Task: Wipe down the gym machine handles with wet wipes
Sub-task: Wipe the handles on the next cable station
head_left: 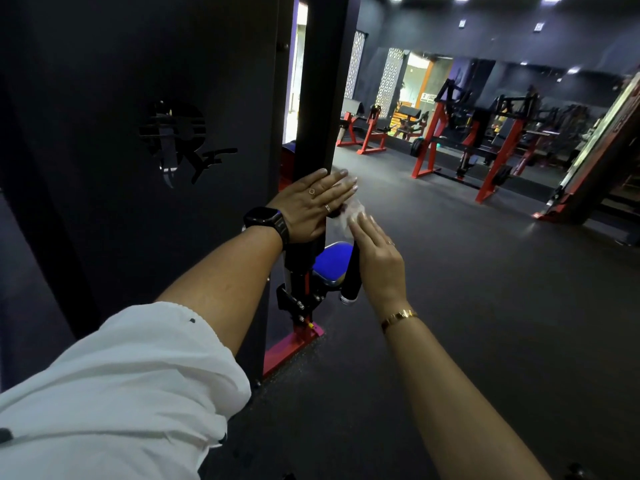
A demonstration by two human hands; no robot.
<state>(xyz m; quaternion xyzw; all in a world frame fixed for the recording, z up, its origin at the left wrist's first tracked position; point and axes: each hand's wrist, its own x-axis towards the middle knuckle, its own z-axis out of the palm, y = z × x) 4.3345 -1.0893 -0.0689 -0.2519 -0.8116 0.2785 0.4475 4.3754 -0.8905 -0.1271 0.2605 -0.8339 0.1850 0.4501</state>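
Observation:
A black padded machine handle (352, 275) with a silver end cap hangs down beside the machine's black upright post (322, 98). A white wet wipe (348, 216) sits at the top of the handle. My right hand (377, 254) lies along the handle with straight fingers pressing on the wipe. My left hand (313, 206), with a black watch on the wrist, rests flat with straight fingers against the post just left of the wipe.
The machine's black shroud panel (138, 150) fills the left. A blue seat pad (334, 263) and red base frame (291, 344) lie below the handle. Red-framed benches and racks (450, 147) stand across the dark rubber floor (485, 306).

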